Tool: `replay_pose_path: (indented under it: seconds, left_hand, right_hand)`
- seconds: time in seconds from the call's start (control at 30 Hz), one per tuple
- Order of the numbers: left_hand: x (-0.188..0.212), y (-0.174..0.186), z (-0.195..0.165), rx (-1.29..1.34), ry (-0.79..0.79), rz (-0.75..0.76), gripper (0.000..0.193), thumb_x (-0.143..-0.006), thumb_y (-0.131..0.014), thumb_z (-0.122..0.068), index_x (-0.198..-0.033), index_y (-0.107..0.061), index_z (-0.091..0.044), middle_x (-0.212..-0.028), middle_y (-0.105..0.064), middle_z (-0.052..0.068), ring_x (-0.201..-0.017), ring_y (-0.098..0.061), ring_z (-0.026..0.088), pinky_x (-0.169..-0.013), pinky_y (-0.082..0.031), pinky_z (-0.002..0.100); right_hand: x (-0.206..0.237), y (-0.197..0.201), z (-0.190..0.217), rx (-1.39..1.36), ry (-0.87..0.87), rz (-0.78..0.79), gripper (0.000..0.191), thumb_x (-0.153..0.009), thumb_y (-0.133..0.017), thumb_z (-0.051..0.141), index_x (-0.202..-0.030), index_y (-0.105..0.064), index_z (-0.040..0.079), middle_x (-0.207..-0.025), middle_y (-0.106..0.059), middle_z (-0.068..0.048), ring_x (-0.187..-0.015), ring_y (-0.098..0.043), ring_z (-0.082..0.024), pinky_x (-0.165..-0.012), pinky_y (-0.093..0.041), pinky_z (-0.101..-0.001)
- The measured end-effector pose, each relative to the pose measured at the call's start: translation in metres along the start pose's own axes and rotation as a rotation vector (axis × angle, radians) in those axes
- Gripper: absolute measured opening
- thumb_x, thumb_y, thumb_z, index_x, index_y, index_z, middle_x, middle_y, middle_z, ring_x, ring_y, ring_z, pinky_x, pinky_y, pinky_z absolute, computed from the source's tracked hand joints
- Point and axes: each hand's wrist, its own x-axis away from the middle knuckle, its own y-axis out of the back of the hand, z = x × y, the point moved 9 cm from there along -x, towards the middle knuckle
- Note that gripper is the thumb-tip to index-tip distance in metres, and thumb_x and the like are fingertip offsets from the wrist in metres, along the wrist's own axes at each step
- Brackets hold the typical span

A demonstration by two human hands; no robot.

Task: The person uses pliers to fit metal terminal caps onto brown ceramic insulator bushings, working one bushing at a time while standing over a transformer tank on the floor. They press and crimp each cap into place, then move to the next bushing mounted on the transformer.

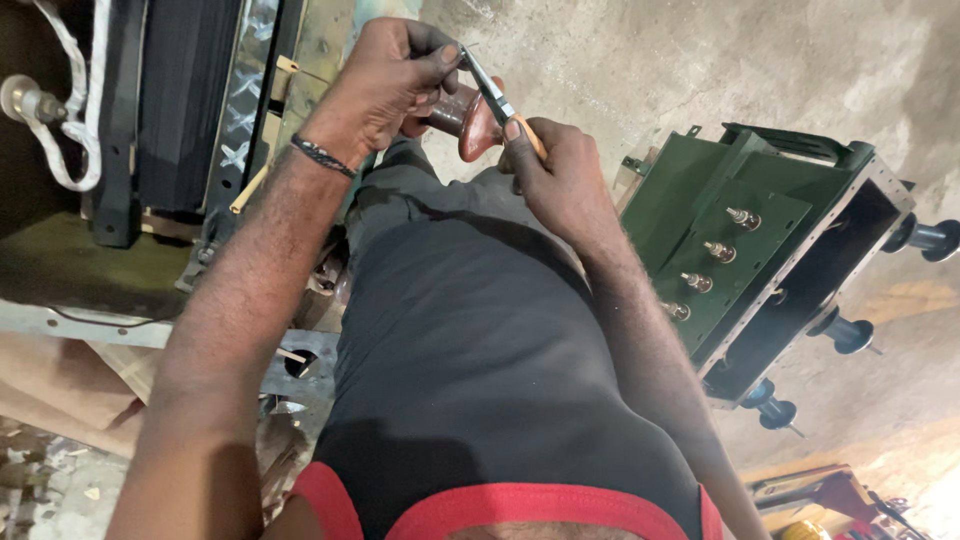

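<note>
Bare concrete floor [640,60] lies open beyond the hands; a dark metal frame [170,110] crowds the left edge and a green tank [770,230] with brass studs stands close on the right. The left hand [385,85] is clamped around a glossy brown, flared insulator [470,120], held above the knees. The right hand [560,175] is closed on orange-handled pliers [492,95], whose slim tips reach the left fingertips.
</note>
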Motion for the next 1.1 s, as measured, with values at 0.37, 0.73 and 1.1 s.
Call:
replay_pose_path:
  seconds: [0.37, 0.73, 1.1]
  left_hand:
    - [-0.003, -0.002, -0.014, 0.113, -0.06, 0.085, 0.017, -0.101, -0.075, -0.006, -0.112, -0.071, 0.006, -0.087, -0.072, 0.008, -0.063, -0.059, 0.006, -0.056, -0.048, 0.02]
    - [-0.01, -0.007, -0.005, 0.062, -0.029, -0.006, 0.018, -0.097, -0.077, -0.003, -0.111, -0.07, 0.006, -0.093, -0.074, 0.011, -0.075, -0.074, 0.009, -0.065, -0.064, 0.025]
    - [-0.001, 0.01, -0.041, 0.124, -0.18, 0.006, 0.025, -0.108, -0.063, -0.016, -0.117, -0.072, 0.005, -0.08, -0.063, 0.002, -0.064, -0.053, 0.005, -0.054, -0.039, 0.02]
  right_hand:
    - [0.011, 0.014, 0.024, 0.086, 0.195, -0.1, 0.035, -0.105, -0.06, 0.032, -0.097, -0.072, 0.0, -0.084, -0.072, -0.017, -0.078, -0.071, -0.031, -0.072, -0.053, -0.0424]
    - [0.009, 0.01, 0.034, 0.605, 0.339, -0.213, 0.028, -0.101, -0.068, 0.025, -0.098, -0.062, -0.002, -0.092, -0.063, -0.023, -0.074, -0.067, -0.039, -0.061, -0.054, -0.0497]
    - [0.034, 0.047, 0.065, 0.402, 0.519, -0.3, 0.023, -0.099, -0.068, 0.02, -0.108, -0.067, -0.001, -0.112, -0.065, -0.019, -0.096, -0.067, -0.041, -0.082, -0.053, -0.048]
